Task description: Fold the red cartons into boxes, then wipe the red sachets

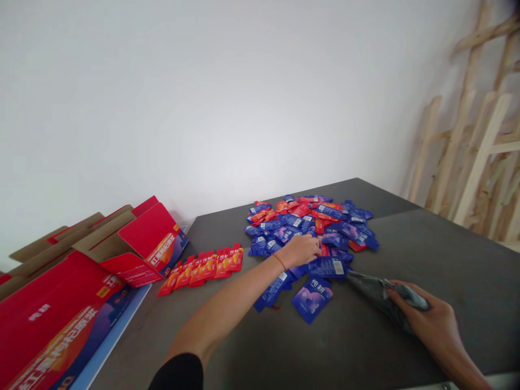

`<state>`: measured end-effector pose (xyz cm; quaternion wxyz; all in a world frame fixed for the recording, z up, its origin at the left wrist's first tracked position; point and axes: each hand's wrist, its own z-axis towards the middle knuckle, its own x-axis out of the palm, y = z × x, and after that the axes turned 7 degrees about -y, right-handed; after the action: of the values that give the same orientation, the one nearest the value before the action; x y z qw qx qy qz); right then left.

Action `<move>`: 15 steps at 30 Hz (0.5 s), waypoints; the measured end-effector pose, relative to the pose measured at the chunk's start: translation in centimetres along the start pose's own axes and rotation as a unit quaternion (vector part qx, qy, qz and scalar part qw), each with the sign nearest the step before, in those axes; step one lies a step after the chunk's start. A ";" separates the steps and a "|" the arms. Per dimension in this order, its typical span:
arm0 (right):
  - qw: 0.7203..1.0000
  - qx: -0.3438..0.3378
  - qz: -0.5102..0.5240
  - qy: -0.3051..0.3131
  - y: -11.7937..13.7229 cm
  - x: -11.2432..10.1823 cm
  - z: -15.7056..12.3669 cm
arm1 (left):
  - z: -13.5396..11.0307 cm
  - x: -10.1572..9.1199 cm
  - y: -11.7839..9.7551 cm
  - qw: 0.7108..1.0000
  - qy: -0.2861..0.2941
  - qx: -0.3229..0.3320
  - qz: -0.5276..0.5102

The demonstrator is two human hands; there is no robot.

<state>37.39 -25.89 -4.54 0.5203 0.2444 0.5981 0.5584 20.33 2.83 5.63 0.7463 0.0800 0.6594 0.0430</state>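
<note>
My left hand [299, 251] reaches into a heap of blue sachets [325, 267] and red sachets [299, 210] on the dark table. Its fingers are bent and closed at the near side of the heap, beside a bit of red sachet; what they pinch, if anything, is hidden. A crumpled grey-green cloth [376, 292] is gripped in my right hand [430, 314], its tip touching the table just right of the heap. One blue sachet [312, 299] lies face up in front of the heap. To the left, several red sachets [207, 266] overlap in a row.
Open red cartons [60, 319] with brown insides stand along the left, on a pale blue-white surface [117, 336]. A white wall [244, 108] rises behind the table [406, 249]. Wooden frames [483, 157] lean at the right.
</note>
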 end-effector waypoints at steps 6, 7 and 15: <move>1.000 0.015 0.006 -0.007 0.1 0.1 -0.1 | -0.5 0.5 0.6 0.998 -0.009 0.054 0.039; 1.000 0.016 0.008 -0.006 0.0 0.1 -0.1 | -0.2 0.6 0.6 0.997 -0.010 0.061 0.046; 1.000 0.021 0.005 -0.001 -0.2 0.1 -0.1 | 1.9 1.8 1.0 0.985 -0.045 0.151 0.064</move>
<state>37.29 -25.89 -4.77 0.5129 0.2591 0.6075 0.5484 22.46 3.98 4.27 0.7503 0.2353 0.6176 -0.0131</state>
